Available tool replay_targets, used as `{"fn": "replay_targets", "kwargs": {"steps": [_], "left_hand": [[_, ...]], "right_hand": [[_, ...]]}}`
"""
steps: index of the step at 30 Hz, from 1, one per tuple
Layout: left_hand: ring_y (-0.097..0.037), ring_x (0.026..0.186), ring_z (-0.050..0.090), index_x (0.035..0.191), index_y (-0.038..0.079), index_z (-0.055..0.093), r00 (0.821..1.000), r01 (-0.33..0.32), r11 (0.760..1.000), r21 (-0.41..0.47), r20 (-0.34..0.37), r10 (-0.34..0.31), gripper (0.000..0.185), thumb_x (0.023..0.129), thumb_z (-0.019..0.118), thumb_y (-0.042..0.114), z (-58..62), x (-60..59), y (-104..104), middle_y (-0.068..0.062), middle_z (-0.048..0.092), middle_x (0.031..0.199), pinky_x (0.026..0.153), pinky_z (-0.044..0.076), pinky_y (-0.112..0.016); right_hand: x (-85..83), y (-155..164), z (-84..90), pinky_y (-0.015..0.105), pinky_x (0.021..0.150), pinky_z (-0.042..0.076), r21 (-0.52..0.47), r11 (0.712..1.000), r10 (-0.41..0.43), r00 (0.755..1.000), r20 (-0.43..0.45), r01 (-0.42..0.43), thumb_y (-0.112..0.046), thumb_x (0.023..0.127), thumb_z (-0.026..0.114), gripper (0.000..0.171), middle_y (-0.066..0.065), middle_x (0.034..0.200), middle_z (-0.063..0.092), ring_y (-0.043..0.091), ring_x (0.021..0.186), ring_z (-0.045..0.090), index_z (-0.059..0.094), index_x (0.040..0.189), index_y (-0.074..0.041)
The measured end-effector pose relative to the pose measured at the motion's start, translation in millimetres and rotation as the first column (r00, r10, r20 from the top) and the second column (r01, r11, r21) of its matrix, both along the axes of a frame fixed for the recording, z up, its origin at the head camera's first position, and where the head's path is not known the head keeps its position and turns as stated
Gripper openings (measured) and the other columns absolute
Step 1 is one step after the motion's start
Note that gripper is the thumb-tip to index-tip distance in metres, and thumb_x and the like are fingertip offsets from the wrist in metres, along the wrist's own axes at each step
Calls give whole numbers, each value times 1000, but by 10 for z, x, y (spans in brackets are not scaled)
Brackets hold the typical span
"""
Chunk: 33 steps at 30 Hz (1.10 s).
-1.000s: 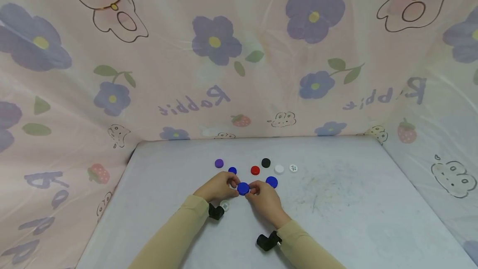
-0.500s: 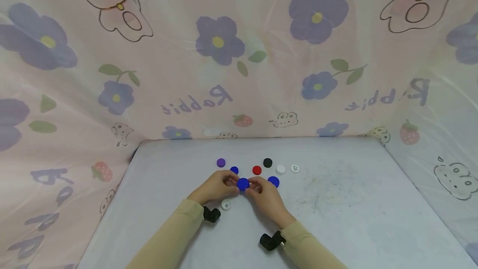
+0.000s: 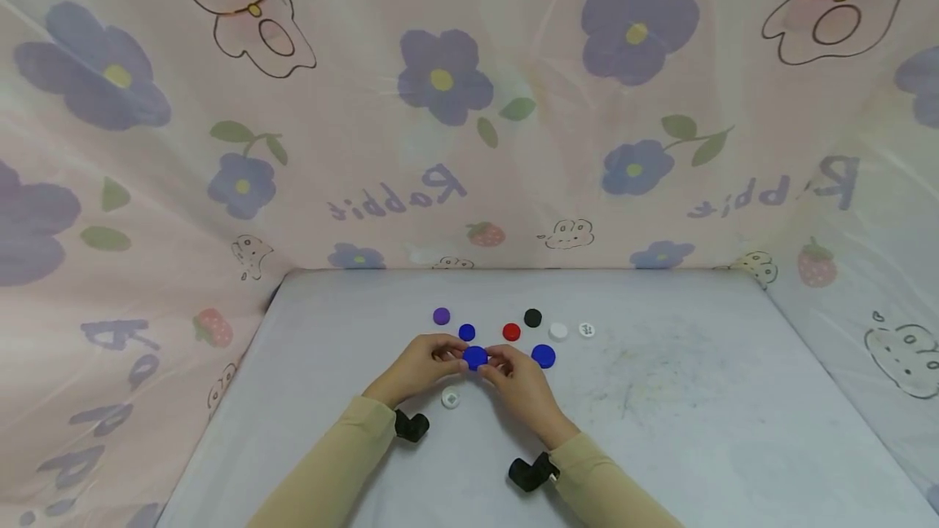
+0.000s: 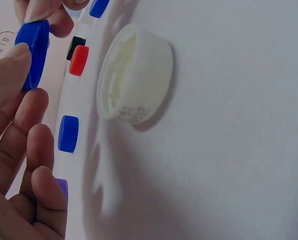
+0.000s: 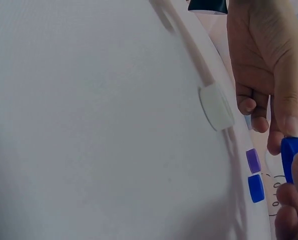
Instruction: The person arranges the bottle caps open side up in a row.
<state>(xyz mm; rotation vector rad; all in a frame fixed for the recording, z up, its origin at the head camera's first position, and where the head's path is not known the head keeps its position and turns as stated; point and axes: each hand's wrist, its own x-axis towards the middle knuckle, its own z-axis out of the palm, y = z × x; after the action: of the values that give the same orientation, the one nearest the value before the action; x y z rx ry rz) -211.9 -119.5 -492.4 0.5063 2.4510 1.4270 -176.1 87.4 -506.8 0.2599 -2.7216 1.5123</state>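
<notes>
Pale pink cloth [image 3: 528, 186] printed with purple flowers, rabbits and strawberries hangs behind and at both sides of a white table [image 3: 697, 455], which has grey scuffs towards its right. Two forearms in beige sleeves [image 3: 323, 463] reach over it, each with a black device [image 3: 412, 427] at the wrist. Left hand [image 3: 414, 367] and right hand [image 3: 530, 389] meet at the middle, pinching opposite edges of one large blue cap [image 3: 475, 358] between thumb and fingers, with the remaining fingers loosely bent. That cap is raised off the tabletop, top upwards. Another large blue cap [image 3: 544, 356] lies just beyond the right hand. Near the left wrist, a white cap [image 3: 451, 397] rests hollow side up. Farther back are smaller caps, from left to right: purple [image 3: 441, 316], blue [image 3: 466, 332], red [image 3: 511, 332], black [image 3: 532, 318], plain white [image 3: 558, 332] and marked white [image 3: 587, 330].
</notes>
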Motion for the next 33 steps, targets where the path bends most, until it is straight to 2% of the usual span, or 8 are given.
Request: {"fn": "replay_targets", "kwargs": {"steps": [9, 18, 23, 28, 33], "left_hand": [[-15, 81, 57, 114, 14, 70, 999, -31, 999, -7, 6, 31, 29, 88, 73, 27, -21, -13, 2, 4, 65, 90, 70, 47, -27], [-15, 80, 54, 113, 14, 71, 999, -33, 999, 16, -16, 34, 29, 90, 69, 32, -38, -8, 13, 3, 64, 90, 69, 46, -28], [-16, 81, 55, 115, 13, 71, 1000, -28, 999, 17, -11, 28, 29, 90, 70, 29, -31, -11, 7, 3, 65, 92, 69, 46, -27], [-16, 83, 56, 115, 15, 71, 1000, -26, 1000, 1, 1, 26, 30, 88, 73, 29, -35, -21, -6, 6, 66, 93, 70, 48, -27], [-15, 88, 60, 111, 17, 72, 999, -32, 999, 12, 29, 31, 27, 90, 70, 33, -27, -13, -3, 8, 68, 97, 77, 50, -31]], "right_hand": [[-1, 6, 1, 23, 61, 46, 0, 1000, 6, 999, -33, -6, -20, 90, 70, 25, -7, 84, 63, 11, 73, 54, 68, 113, -11], [3, 17, -11, 24, 62, 47, 16, 1000, -13, 1000, -17, 13, -25, 92, 68, 24, -8, 84, 62, 12, 74, 54, 68, 113, -13], [-6, 27, -27, 24, 63, 48, 11, 1000, -11, 999, -31, 11, -26, 92, 67, 25, -8, 84, 63, 10, 74, 55, 69, 113, -13], [-9, 29, -24, 24, 61, 48, -9, 1000, -20, 999, -30, 20, -30, 94, 65, 21, -6, 82, 65, 10, 72, 56, 71, 108, -15], [-3, 29, 4, 25, 59, 48, -25, 999, -25, 999, -37, 24, -32, 96, 61, 18, -1, 83, 67, 11, 71, 56, 72, 100, -18]]}}
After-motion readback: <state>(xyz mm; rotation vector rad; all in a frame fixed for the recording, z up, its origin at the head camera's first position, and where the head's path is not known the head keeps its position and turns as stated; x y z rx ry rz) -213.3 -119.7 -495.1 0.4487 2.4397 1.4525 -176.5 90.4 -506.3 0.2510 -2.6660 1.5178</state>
